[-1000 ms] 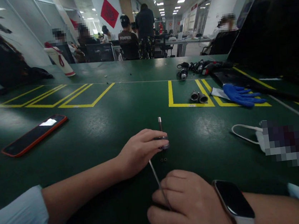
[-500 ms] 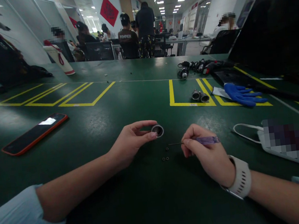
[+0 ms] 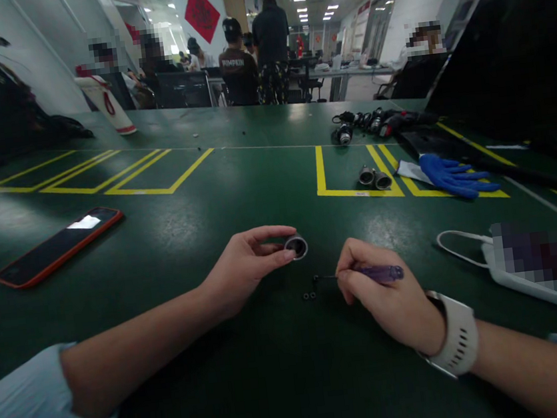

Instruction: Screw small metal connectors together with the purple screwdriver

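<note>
Between the thumb and fingers of my left hand [image 3: 244, 263] is a metal ring-shaped fitting [image 3: 304, 251], its round opening turned toward me. My right hand [image 3: 381, 288] grips a screwdriver by its purple see-through handle [image 3: 384, 273]. The thin shaft [image 3: 326, 277] points left, and its tip meets a small dark nut-like piece [image 3: 315, 278] on the table. Just below that piece lie two more small ring-like pieces [image 3: 309, 295], side by side. The exact kind of these small pieces is too small to tell.
A phone [image 3: 61, 247] in an orange case lies left. Two metal fittings [image 3: 374, 178] sit within yellow tape at right, beside a blue glove [image 3: 453, 175]. Behind are cables [image 3: 364, 122] and a tilted cup [image 3: 108, 104]. A white strapped object [image 3: 512, 273] lies right. People sit beyond the green table [image 3: 258, 386].
My right hand has tipped the screwdriver shaft lower and brought its tip onto the upper small piece. My left hand still holds the fitting, almost unmoved.
</note>
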The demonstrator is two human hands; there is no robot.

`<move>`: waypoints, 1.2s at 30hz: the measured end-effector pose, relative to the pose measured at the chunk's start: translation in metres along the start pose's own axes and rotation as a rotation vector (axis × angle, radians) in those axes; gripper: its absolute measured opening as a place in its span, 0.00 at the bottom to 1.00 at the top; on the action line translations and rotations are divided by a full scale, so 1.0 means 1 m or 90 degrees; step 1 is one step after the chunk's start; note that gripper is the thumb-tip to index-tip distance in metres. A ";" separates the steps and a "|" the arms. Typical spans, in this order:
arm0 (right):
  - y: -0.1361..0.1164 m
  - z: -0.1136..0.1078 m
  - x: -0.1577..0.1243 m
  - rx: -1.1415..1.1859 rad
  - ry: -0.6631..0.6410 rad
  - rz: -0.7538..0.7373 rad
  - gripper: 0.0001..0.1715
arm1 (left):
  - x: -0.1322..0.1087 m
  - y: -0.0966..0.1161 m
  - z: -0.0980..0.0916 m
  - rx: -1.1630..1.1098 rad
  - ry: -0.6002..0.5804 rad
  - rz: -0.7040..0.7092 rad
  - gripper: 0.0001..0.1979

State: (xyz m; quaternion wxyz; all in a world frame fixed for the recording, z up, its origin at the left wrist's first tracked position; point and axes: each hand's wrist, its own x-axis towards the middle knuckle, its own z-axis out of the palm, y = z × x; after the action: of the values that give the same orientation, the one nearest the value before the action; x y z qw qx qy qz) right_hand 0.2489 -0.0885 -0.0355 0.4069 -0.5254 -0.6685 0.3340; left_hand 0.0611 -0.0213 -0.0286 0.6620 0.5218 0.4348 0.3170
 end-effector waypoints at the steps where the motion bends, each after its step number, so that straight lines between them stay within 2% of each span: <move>1: -0.002 -0.001 0.001 -0.016 -0.008 -0.001 0.08 | -0.001 0.001 0.001 0.003 0.001 0.002 0.19; 5: -0.004 -0.004 0.002 -0.042 -0.014 0.002 0.09 | -0.003 0.002 0.002 0.014 0.009 0.017 0.19; 11: 0.007 -0.001 -0.004 0.064 0.035 -0.059 0.09 | -0.003 -0.003 0.000 0.024 -0.001 0.046 0.21; 15: 0.006 0.001 -0.011 0.058 0.085 -0.200 0.07 | -0.002 -0.005 0.001 0.041 0.003 0.054 0.19; 18: 0.005 0.006 -0.012 -0.044 0.061 -0.323 0.08 | -0.004 -0.004 0.004 0.044 0.017 0.059 0.17; 20: 0.005 0.010 -0.012 -0.103 0.031 -0.362 0.09 | -0.005 -0.002 0.006 0.047 0.025 0.062 0.16; 28: 0.005 0.013 -0.012 -0.171 -0.023 -0.359 0.07 | -0.007 -0.004 0.008 0.091 0.026 0.089 0.14; 36: 0.003 0.016 -0.013 -0.211 -0.035 -0.360 0.06 | -0.005 -0.010 0.008 0.148 0.043 0.171 0.10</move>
State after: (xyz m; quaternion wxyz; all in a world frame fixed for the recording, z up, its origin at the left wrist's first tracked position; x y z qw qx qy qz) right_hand 0.2372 -0.1011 -0.0475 0.3742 -0.3688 -0.8438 0.1089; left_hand 0.0663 -0.0315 -0.0361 0.5337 0.6373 0.4173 0.3673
